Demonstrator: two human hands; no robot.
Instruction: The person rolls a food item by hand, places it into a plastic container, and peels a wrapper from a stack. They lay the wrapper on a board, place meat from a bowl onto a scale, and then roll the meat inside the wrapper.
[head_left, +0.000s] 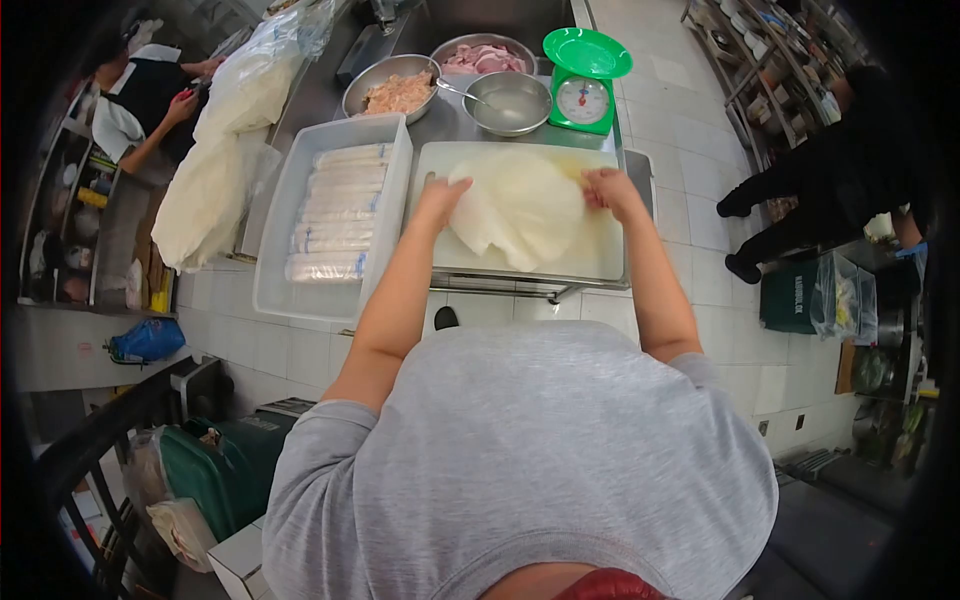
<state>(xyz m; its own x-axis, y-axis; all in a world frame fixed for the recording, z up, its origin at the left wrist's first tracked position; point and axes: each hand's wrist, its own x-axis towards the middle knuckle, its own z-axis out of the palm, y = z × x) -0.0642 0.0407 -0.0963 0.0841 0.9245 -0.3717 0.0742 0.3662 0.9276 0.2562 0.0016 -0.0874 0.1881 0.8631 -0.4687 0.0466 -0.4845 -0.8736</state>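
Both forearms reach forward, left from 7 o'clock, right from 5, elbows bent. Left hand at the board's 9 o'clock, thumb and fingers closed on the near-left edge of a thin pale-yellow sheet, probably bean curd skin. Right hand at 3 o'clock, fingers curled at the sheet's right edge; blurred, cannot tell if pinched tight. Sheet lies rumpled mid-board, ragged edge toward 6 o'clock.

White cutting board shows bare strips at 5 and 7 o'clock; its right edge runs near the steel table's edge, with tiled floor beyond at 3. Tight at 9: plastic tub of wrapped rolls, left forearm alongside. Far side crowded: mince bowl at 11, liquid bowl at 12, green scale at 1.
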